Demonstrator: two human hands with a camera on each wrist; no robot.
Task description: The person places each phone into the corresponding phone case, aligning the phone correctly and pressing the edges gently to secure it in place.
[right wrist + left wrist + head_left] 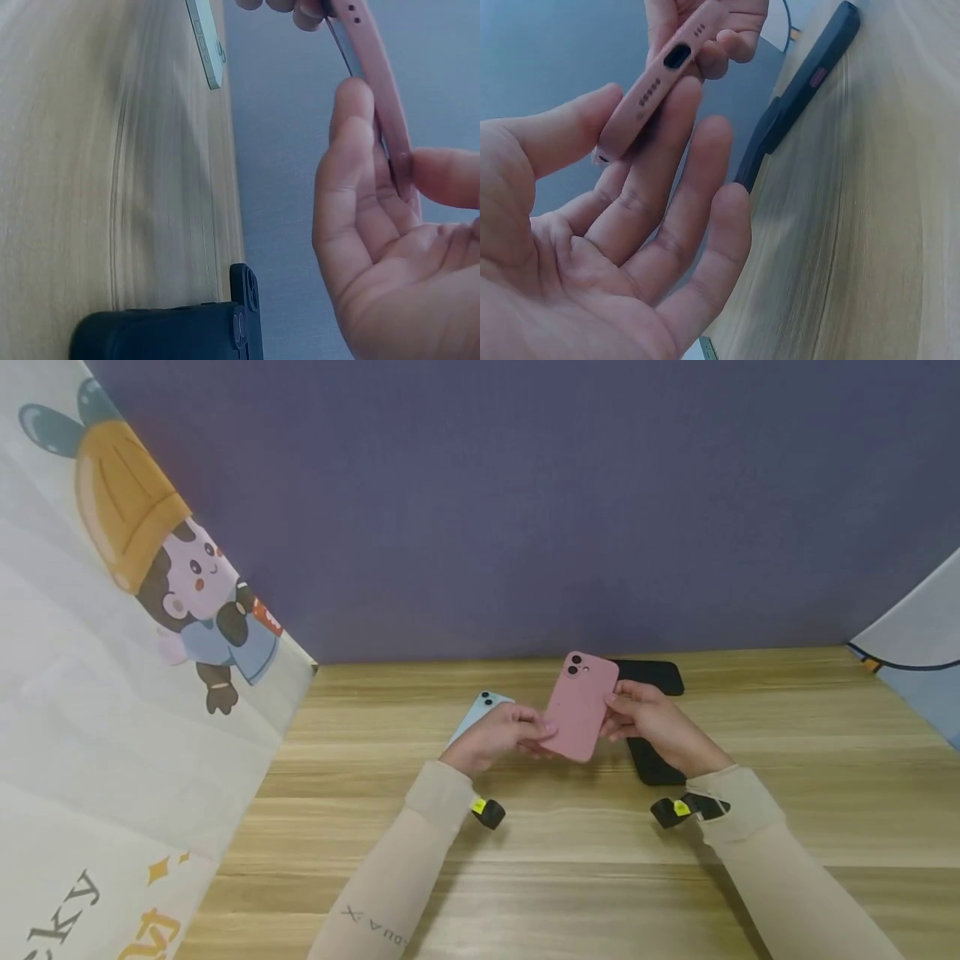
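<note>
A phone in a pink case (581, 706) is raised above the table, tilted, its back with two dark lens circles facing up. My left hand (504, 735) pinches its lower left edge between thumb and fingers. On the opposite side, my right hand (651, 720) grips the right edge. The left wrist view shows the case's end (649, 94) with a dark port opening and small holes. A light blue phone (475, 717) lies on the table, partly hidden behind my left hand. Black phones or cases (656, 768) lie beyond and below my right hand, partly covered.
The wood-grain table (570, 877) ends at a dark blue-grey backdrop (525, 510). A white printed sheet (90, 718) with a cartoon figure hangs on the left. At the far right are a pale panel and a dark cable (900, 667). Both wrists wear black camera straps.
</note>
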